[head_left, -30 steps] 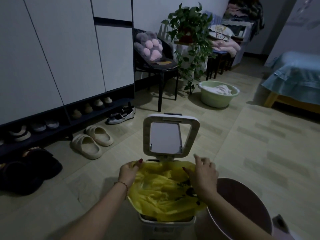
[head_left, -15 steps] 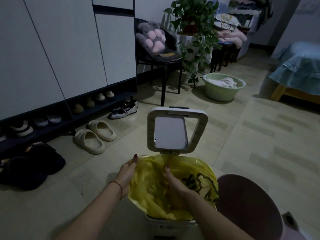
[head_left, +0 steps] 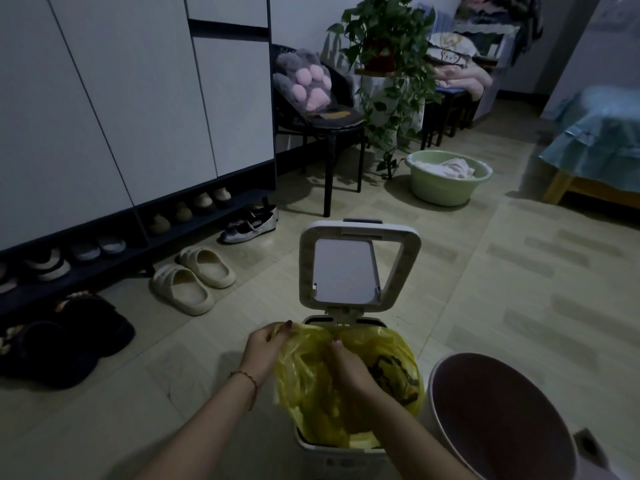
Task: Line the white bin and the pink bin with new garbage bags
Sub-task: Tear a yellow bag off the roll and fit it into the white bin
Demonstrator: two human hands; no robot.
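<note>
Both hands at the white bin [head_left: 332,455]: left hand [head_left: 261,349] pinches the yellow bag [head_left: 311,386] at its left rim, right hand [head_left: 348,367] pushes inside. Pink bin [head_left: 450,410] just right, unlined, nearer the right hand.

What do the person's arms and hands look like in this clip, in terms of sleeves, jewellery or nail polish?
Both forearms are bare, with no sleeves in view. The left hand has a thin red cord bracelet at its wrist and a dark-painted nail on the visible fingertip. The right hand shows no ring, watch or bracelet; its nails are too dim to judge. No gloves on either hand.
</note>
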